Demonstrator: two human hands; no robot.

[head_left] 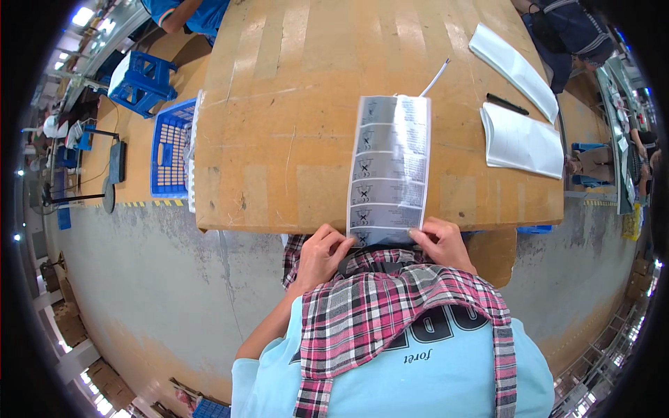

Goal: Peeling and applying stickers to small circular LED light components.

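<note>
A long sheet of silver-grey labels (392, 161), with several printed rows, lies over the table's near edge. My left hand (319, 256) pinches its lower left corner between thumb and fingers. At the lower right corner my right hand (446, 244) holds the sheet the same way, thumb on top. The sheet's far end rests on the brown tabletop (279, 139), and its upper right part shines with glare. Just beyond that far end a thin white stick-like thing (435, 76) sticks out; its kind I cannot make out.
Right of the sheet are a black pen (507, 104), folded white papers (523, 143) and a long white paper strip (516, 73). A blue crate (171, 150) and a blue stool (143, 83) stand at left. People stand at the far left (188, 17) and far right (568, 31) corners.
</note>
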